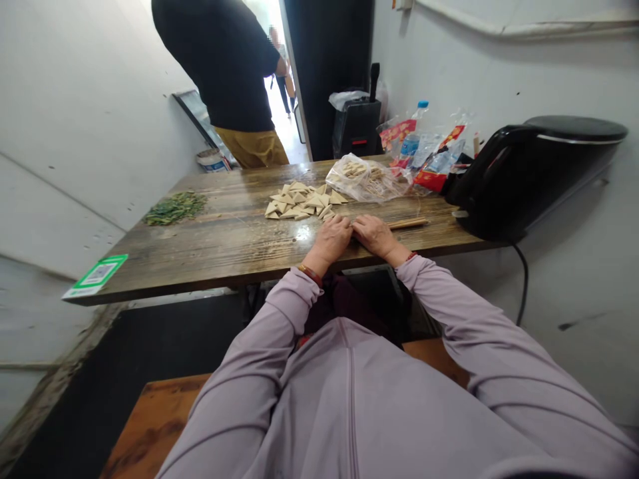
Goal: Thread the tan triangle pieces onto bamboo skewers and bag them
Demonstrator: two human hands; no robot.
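Note:
My left hand (333,235) and my right hand (374,234) are close together over the table's near edge. Both have curled fingers, and whatever they pinch is hidden by the hands. Just beyond them lies a heap of beige triangular pieces (299,201), flat and folded-looking. A clear plastic bag (372,178) of thin beige pieces sits behind my right hand. Thin brown sticks (408,223) lie on the table to the right of that hand.
On the wooden table (234,233) are a pile of green leaves (176,207) and a green-edged QR card (97,276). A black electric kettle (514,176), a water bottle (410,143) and red packets (430,179) stand at right. A person in black (224,66) stands beyond the table.

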